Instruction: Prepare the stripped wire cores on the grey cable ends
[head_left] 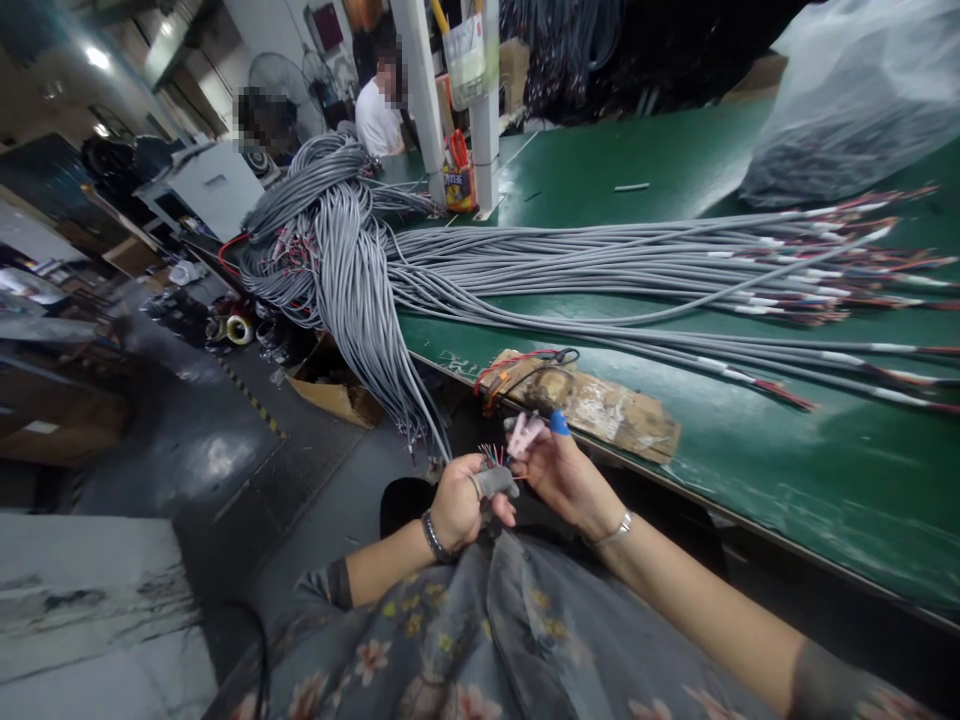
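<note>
Close to my body, just off the bench edge, my left hand [459, 508] is closed around a small bunch of thin coloured wires [492, 457], whose ends fan out above the fist. A grey cover [496, 483] wraps its thumb. Beside it, almost touching, is my right hand [564, 480], its fingers pinched at a pale pink V-shaped piece [526, 435] near the wire ends. Exactly what that piece is cannot be made out. One right finger wears a blue cover [559, 422]. The cable leading from the wires is hidden by my left hand.
Long grey cables [525, 262] with stripped ends lie across the green bench [750, 470], with a thick heap [345, 220] draping over its left end. A worn wooden board [615, 410] sits at the front edge. A plastic bag [847, 110] and a post [486, 120] stand farther back; a person [379, 115] is beyond.
</note>
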